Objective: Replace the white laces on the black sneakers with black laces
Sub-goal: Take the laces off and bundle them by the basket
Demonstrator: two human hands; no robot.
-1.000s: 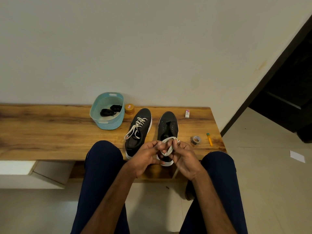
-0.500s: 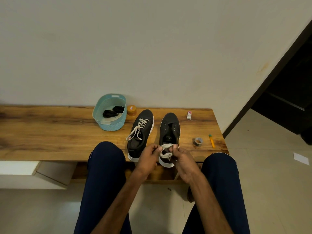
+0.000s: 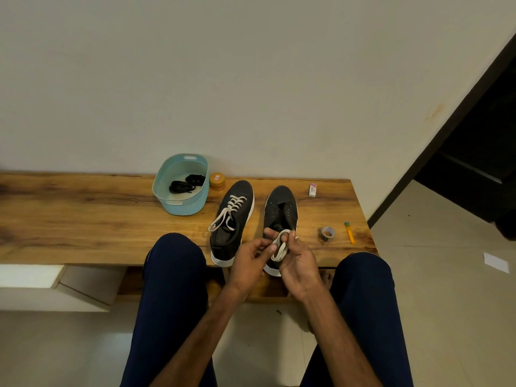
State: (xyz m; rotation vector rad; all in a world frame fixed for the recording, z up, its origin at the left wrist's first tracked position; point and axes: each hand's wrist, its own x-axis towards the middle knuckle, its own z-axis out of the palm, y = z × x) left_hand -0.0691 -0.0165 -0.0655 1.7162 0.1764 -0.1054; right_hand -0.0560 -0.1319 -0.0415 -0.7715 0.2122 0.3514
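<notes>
we see both hands meeting over the near edge of the wooden bench (image 3: 83, 219). the right hand (image 3: 298, 263) curls its fingers round a coiled white lace (image 3: 280, 247). the left hand (image 3: 250, 259) pinches the same coil from the side between thumb and forefinger. the coil sits in front of the unlaced sneaker (image 3: 280, 208), so the hands cover that shoe's heel end and only a sliver of white sole shows below them. we cannot make out how many turns the coil has or where its ends lie. just left of it stands the laced sneaker (image 3: 234, 216), the loose ends of its own lace trailing over one side. the black laces (image 3: 185, 184) lie in the blue basket (image 3: 167, 188) by the wall, as two dark bundles too small to read further. a small orange jar (image 3: 217, 180) sits right beside the basket; whether they touch, we cannot tell. to the right lie an eraser (image 3: 312, 190), a roll of tape (image 3: 326, 233) and a yellow marker (image 3: 349, 233).
</notes>
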